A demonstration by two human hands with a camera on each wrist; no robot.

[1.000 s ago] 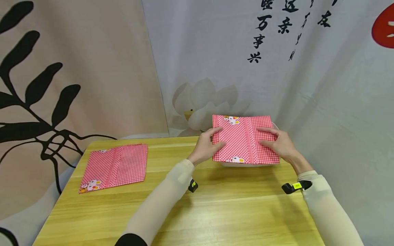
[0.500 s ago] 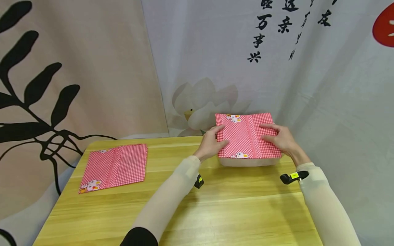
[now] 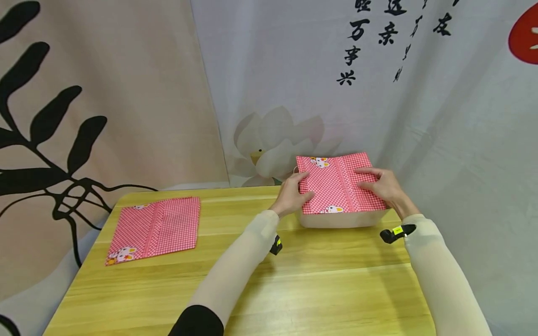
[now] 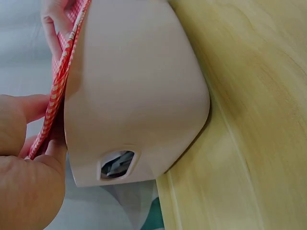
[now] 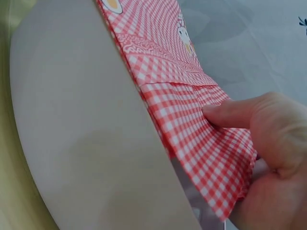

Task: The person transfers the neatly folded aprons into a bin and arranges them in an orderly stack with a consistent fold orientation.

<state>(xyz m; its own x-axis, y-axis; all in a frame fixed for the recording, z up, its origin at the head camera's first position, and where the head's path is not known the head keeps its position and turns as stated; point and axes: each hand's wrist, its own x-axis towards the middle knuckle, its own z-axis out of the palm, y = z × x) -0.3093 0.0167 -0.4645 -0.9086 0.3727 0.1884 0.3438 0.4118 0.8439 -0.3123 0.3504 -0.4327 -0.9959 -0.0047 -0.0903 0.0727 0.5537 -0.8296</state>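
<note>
A folded red-and-white gingham cloth point(image 3: 325, 184) with rabbit prints lies over the top of a beige plastic bin point(image 3: 344, 220) at the back right of the table. My left hand point(image 3: 290, 195) pinches its left edge, and the left wrist view shows the cloth's folded edge point(image 4: 56, 88) between thumb and fingers, at the bin's rim. On the other side, my right hand point(image 3: 385, 189) holds the right edge; its thumb point(image 5: 228, 114) presses on top, while the fingers are mostly hidden beneath. The bin's inside is largely covered.
A second folded gingham cloth point(image 3: 153, 228) lies flat at the table's left. An oval handle hole point(image 4: 117, 164) in the bin's side shows something grey inside. The wooden table point(image 3: 328, 284) meets a printed curtain point(image 3: 269, 84) at its back edge.
Both hands have carried the cloth slightly back and to the right. More of the bin's front wall now shows below it. The cloth on the left stays put.
</note>
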